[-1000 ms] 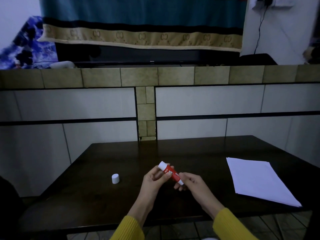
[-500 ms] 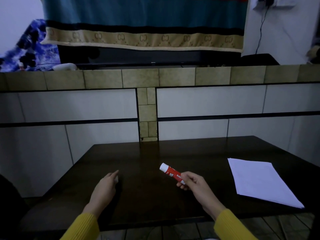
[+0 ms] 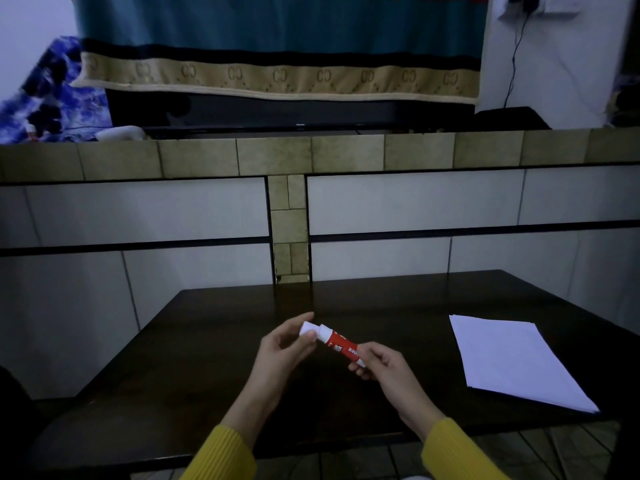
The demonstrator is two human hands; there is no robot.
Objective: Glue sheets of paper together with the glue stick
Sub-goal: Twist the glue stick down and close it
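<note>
The left hand [image 3: 282,344] sits above the near middle of the dark table [image 3: 194,358], its thumb and fingers curled round a small white cap [image 3: 307,330], which it pinches right at the open end of the glue stick [image 3: 341,345]. Cap and tube look to be touching or very nearly so; whether the cap is seated on the tube cannot be told from this view. The stick itself is held clear of the table between the two hands, its long axis slanting from the far left down to the near right, with the white neck pointing far-left towards the cap and the base end buried in the other hand. The right hand [image 3: 381,362] grips that base end, fingers wrapped round the red barrel. Further right, well apart from both hands, the sheets of paper [image 3: 512,362] lie in a flat stack near the table's right edge, with no glue visible on the top sheet. The risks I see: the cap is small and held only by the fingertips, so a slip could send it rolling over the table and off the edge; if cap and neck meet at an angle, the soft glue could be crushed or smeared on the fingers; and sticky fingers could later mark or drag the top sheet and skew the stack.
</note>
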